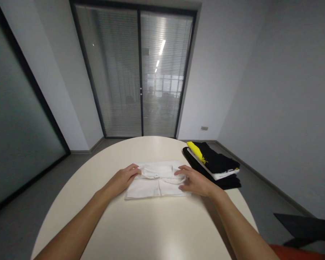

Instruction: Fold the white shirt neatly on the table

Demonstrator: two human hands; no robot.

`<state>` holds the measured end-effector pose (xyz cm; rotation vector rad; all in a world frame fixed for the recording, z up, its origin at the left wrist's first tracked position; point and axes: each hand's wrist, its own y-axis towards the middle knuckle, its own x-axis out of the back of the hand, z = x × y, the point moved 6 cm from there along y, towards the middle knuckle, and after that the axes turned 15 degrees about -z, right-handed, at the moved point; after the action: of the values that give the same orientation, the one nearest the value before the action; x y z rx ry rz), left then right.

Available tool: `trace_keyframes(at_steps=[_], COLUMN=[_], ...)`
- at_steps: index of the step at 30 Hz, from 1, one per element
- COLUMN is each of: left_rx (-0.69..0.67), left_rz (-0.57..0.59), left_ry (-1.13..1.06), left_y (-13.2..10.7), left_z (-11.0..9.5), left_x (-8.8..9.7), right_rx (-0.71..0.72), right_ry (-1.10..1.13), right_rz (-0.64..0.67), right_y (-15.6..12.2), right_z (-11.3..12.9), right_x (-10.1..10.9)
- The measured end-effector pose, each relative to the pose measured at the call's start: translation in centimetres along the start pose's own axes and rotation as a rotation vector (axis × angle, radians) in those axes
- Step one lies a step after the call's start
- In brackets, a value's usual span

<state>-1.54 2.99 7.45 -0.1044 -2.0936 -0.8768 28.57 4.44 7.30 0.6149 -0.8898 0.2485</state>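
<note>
A folded white shirt (148, 188) lies flat on the table in front of me, its collar area along the upper middle and a seam running down the centre. My left hand (126, 177) is at the left end of the collar, its fingers close together and closed on the cloth. At the right end, my right hand (193, 180) touches the shirt with fingertips on the collar. Its thumb is spread apart from the fingers, lower on the cloth. The undersides of both hands are hidden.
The round cream table (141, 231) carries a stack of folded black clothes (219, 160) at the right, with a yellow patch and a white layer showing. A dark chair part (306, 225) stands at lower right. Behind the table is a glass partition with blinds (119, 79).
</note>
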Motion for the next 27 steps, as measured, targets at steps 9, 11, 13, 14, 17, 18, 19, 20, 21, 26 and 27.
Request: trace_keyframes(at_steps=[9, 11, 13, 14, 17, 18, 19, 20, 21, 26, 27], left_rx=[-0.022, -0.032, -0.037, -0.034, -0.02, -0.015, -0.01, 0.001, 0.024, 0.227, 0.242], left_rz=[-0.042, -0.018, 0.025, 0.04, 0.037, 0.027, 0.024, 0.033, 0.053, 0.155, 0.166], left_ry=[0.062, 0.078, 0.097, 0.103, 0.09, 0.078, 0.067, 0.062, 0.065, 0.102, 0.092], left_y=[-0.4, -0.5, -0.6, -0.7, -0.5, -0.5, -0.4, -0.4, -0.4, -0.7, -0.8], left_z=[1.4, 1.3, 1.2, 1.1, 0.6, 0.4, 0.2, 0.1, 0.1, 0.7, 0.5], left_x=[-0.4, -0.4, -0.5, -0.5, -0.4, -0.2, -0.1, -0.1, -0.1, 0.0, 0.1], right_rx=[-0.124, -0.143, -0.146, -0.144, -0.117, -0.107, -0.097, -0.086, -0.072, -0.047, -0.05], right_ry=[0.029, 0.023, 0.022, 0.023, 0.041, 0.045, 0.041, 0.031, 0.019, 0.02, 0.027], right_rz=[-0.116, -0.096, -0.069, -0.062, -0.063, -0.062, -0.054, -0.039, -0.021, 0.05, 0.056], right_y=[0.3, 0.2, 0.1, 0.1, 0.2, 0.3, 0.3, 0.3, 0.3, 0.2, 0.1], right_z=[-1.1, -1.2, -1.0, -0.9, -0.2, 0.0, 0.1, 0.1, 0.1, 0.0, 0.1], right_x=[0.4, 0.2, 0.0, 0.0, 0.1, 0.1, 0.0, -0.1, -0.3, -0.9, -0.9])
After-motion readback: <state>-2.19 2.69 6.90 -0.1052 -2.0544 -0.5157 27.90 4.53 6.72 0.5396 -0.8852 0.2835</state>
